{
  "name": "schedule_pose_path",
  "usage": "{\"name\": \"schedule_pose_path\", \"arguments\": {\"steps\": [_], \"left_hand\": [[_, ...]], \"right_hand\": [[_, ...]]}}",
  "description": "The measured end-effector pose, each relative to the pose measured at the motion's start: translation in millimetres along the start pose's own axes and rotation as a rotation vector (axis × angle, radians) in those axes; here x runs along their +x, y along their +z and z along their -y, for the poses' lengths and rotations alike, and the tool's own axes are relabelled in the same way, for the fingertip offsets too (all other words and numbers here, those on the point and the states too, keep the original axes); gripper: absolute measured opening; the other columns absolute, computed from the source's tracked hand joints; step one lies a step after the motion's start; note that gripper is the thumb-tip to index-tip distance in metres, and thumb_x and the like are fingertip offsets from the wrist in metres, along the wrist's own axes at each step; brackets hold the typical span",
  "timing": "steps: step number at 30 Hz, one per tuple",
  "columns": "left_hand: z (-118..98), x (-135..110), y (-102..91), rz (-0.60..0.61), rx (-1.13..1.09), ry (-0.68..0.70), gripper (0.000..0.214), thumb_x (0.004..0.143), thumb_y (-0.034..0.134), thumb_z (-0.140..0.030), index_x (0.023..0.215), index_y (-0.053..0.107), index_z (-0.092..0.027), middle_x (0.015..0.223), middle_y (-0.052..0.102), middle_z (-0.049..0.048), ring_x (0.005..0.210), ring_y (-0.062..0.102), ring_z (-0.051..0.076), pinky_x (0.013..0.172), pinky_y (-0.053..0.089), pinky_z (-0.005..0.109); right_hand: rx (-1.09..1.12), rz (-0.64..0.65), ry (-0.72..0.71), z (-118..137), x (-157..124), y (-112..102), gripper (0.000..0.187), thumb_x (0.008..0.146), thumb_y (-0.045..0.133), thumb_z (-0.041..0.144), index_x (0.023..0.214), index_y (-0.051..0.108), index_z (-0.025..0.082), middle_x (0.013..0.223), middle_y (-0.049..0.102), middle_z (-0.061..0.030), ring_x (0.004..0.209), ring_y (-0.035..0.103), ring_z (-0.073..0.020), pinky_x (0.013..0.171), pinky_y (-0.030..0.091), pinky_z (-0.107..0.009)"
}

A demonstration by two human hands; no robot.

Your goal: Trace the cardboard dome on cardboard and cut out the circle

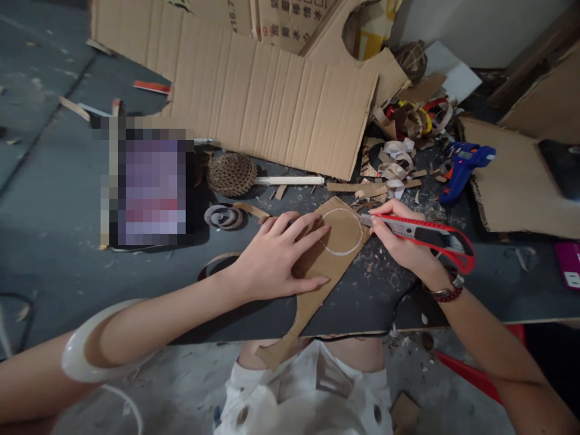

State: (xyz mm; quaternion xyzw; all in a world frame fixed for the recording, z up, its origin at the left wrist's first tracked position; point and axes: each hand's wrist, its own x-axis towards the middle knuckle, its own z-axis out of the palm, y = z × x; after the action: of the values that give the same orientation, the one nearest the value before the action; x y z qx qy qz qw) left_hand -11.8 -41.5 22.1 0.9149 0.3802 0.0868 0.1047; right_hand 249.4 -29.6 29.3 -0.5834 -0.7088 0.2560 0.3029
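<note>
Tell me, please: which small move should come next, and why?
Probably the right hand should guide the red cutter along the white circle: the cutter's tip is close beside that line, and the left hand lies spread on the cardboard piece.

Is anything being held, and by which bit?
The right grip holds the cutter near its blade end. The left grip holds nothing; it lies spread on the cardboard.

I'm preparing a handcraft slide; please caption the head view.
The left hand rests on cardboard marked with a white circle; the right hand holds a red utility knife.
</note>
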Motion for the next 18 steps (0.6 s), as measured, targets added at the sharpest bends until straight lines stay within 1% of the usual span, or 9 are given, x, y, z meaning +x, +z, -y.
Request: {"name": "schedule_pose_path", "arguments": {"steps": [3,6,14,18], "left_hand": [[0.0,0.2,0.3,0.003,0.001,-0.006,0.077,0.08,0.053,-0.066,0.143,0.045,-0.021,0.145,0.046,0.0144,0.124,0.043,0.038,0.098,0.041,0.056],[0.3,0.4,0.4,0.001,0.015,0.002,0.077,0.08,0.053,-0.066,0.142,0.046,-0.02,0.145,0.046,0.014,0.123,0.043,0.037,0.098,0.042,0.055],[0.1,0.1,-0.5,0.0,0.014,0.002,0.076,0.081,0.051,-0.067,0.142,0.046,-0.02,0.145,0.046,0.0139,0.123,0.043,0.036,0.099,0.041,0.053],[0.4,0.4,-0.3,-0.005,0.012,0.008,0.077,0.081,0.052,-0.066,0.142,0.046,-0.019,0.145,0.046,0.0144,0.123,0.043,0.037,0.099,0.041,0.054]], "right_hand": [[0.139,-0.013,0.027,-7.8,2.7,1.6,0.007,0.089,0.056,0.03,0.084,0.058,0.025,0.067,0.065,0.0027,0.063,0.064,-0.0155,0.064,0.049,-0.03],[0.242,-0.015,0.023,-9.3,4.8,2.7,0.007,0.089,0.055,0.026,0.083,0.057,0.024,0.066,0.064,0.0035,0.063,0.064,-0.0144,0.065,0.051,-0.029],[0.258,-0.011,0.036,-7.1,4.5,2.8,0.007,0.09,0.055,0.027,0.085,0.057,0.024,0.066,0.064,0.0033,0.064,0.065,-0.0141,0.065,0.053,-0.029],[0.241,-0.014,0.031,-7.8,4.8,2.8,0.007,0.09,0.055,0.027,0.085,0.058,0.024,0.067,0.065,0.003,0.064,0.065,-0.0141,0.064,0.053,-0.029]]}}
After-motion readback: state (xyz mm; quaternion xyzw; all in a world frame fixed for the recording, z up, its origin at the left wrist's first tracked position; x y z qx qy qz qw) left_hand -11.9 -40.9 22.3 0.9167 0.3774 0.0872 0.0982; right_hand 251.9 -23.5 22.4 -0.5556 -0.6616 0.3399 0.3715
